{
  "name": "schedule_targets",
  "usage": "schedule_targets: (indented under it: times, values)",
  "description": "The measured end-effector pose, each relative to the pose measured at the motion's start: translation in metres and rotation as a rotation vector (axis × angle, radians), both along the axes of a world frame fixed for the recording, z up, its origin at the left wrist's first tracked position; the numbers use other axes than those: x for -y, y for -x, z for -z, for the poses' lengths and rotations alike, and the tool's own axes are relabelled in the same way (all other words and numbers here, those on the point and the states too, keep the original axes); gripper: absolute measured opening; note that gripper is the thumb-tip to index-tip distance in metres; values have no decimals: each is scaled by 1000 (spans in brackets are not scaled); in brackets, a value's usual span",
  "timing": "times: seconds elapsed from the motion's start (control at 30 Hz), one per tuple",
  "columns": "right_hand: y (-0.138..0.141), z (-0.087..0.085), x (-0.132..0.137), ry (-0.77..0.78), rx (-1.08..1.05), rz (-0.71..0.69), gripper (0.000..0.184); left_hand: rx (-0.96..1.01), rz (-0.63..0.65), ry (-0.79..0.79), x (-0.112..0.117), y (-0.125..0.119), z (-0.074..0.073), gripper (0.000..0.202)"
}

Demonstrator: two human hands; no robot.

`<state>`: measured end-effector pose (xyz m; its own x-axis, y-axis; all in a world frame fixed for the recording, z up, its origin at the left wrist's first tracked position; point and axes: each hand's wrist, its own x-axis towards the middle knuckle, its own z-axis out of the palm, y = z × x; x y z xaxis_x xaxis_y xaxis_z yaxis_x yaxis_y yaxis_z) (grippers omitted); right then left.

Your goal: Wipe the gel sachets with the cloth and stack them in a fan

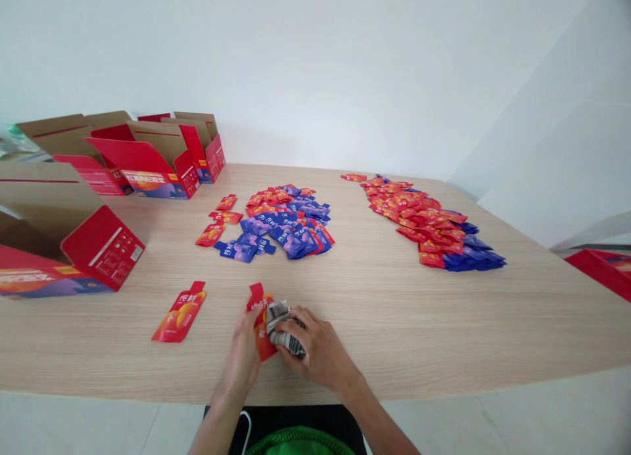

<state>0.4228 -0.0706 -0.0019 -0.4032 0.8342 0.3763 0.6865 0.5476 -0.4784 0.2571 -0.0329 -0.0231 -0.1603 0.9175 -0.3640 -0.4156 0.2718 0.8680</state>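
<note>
My left hand (244, 350) grips a red-orange pouch (266, 350) by its left edge, close to the front of the table. In my right hand (315, 346) is a crumpled grey-and-black striped cloth (286, 330), pressed against the right side of that pouch. The fingers of the right hand curl round the cloth, and part of the pouch is hidden under it. A single red pouch (180, 313) lies flat to the left of my hands.
A mixed heap of red and blue pouches (290, 221) lies mid-table, with several loose ones at its left. Overlapping pouches (424, 221) form a long row at the right. Open red cartons (152, 162) stand at the back left, and a larger open carton (106, 248) is nearer.
</note>
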Motion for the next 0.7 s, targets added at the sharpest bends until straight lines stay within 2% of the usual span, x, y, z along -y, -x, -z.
schedule_targets:
  times: [0.1,0.17,0.27,0.37,0.47,0.53,0.6,0.7]
  values:
    - [-10,3,2,26,1,8,29,-182,26,-39,-12,28,4,62]
    - [-17,4,0,28,-26,48,28,-332,77,-79,-21,50,6,71]
    - [-27,5,-5,14,-80,107,26,-569,154,-157,-36,80,7,62]
    - [-33,4,-10,-10,-125,142,24,-771,186,-226,-50,98,9,56]
    - [-35,4,-14,-25,-157,159,20,-935,179,-282,-56,105,15,61]
    - [-35,6,-14,-26,-167,169,19,-1015,171,-329,-53,104,19,61]
    - [-36,8,-14,-29,-175,179,18,-1127,191,-445,-42,101,25,53]
    - [-37,11,-14,-35,-184,191,18,-1317,291,-688,-21,98,36,41]
